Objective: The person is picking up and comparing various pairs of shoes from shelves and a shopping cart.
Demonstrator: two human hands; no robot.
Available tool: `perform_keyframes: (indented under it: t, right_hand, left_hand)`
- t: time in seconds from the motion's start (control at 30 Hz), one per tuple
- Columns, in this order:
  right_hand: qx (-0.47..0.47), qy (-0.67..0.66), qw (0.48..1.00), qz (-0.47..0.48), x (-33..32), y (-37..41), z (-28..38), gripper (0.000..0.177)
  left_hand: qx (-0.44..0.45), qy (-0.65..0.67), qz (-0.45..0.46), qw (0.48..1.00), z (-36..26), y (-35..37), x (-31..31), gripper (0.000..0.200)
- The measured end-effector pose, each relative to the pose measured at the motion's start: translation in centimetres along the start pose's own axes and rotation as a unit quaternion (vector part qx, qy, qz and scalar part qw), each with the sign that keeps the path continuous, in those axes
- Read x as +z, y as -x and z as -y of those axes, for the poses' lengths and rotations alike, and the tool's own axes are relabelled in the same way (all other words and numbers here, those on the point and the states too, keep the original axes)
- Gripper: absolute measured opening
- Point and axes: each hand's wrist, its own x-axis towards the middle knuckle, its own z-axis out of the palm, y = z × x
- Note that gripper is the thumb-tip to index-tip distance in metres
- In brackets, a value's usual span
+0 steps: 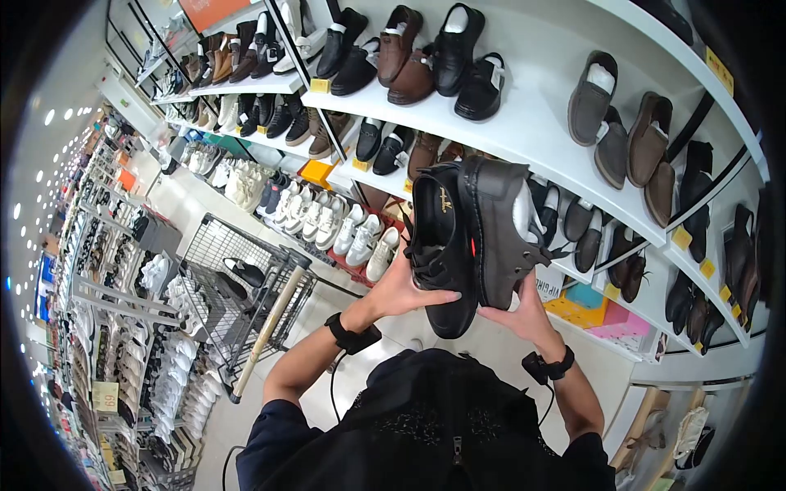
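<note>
A pair of dark lace-up shoes is held up side by side before my chest. My left hand (pixel 401 286) grips the left black shoe (pixel 443 254) near its toe, thumb across the front. That shoe's opening faces me, with gold lettering on the insole. My right hand (pixel 526 315) is closed around the right shoe (pixel 497 221), which is turned on its side, touching the other one. White stuffing shows inside it, and its laces hang at the right. Some fingers of both hands are hidden behind the shoes. Each wrist wears a black strap with a small box.
White shelves (pixel 524 139) of shoes curve around ahead and to the right. A wire shopping cart (pixel 254 286) with dark shoes in it stands at my left. White sneakers (pixel 315 217) line a low row. Colourful boxes (pixel 577 307) sit under the shelves.
</note>
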Motion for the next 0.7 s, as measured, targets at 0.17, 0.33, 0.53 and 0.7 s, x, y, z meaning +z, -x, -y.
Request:
perform_keyframes:
  t: [0.17, 0.33, 0.53, 0.7]
  right_hand:
    - [-0.027, -0.059, 0.996, -0.057, 2.7, -2.6, -0.6, 0.102]
    - [0.01, -0.056, 0.998, -0.035, 5.6, -5.0, 0.9, 0.098]
    - [0.075, -0.017, 0.997, 0.028, 8.6, -7.5, 2.8, 0.082]
    - [0.058, 0.034, 0.995, 0.078, 10.9, -10.3, 3.2, 0.066]
  left_hand:
    - [-0.087, 0.084, -0.005, 0.993, 1.0, 0.7, -2.9, 0.106]
    - [0.004, 0.012, -0.062, 0.998, -0.1, 0.5, -6.2, 0.111]
    - [0.006, 0.02, -0.11, 0.994, 3.1, 1.6, -9.1, 0.119]
    - [-0.038, 0.082, -0.179, 0.98, 3.9, 3.7, -10.5, 0.109]
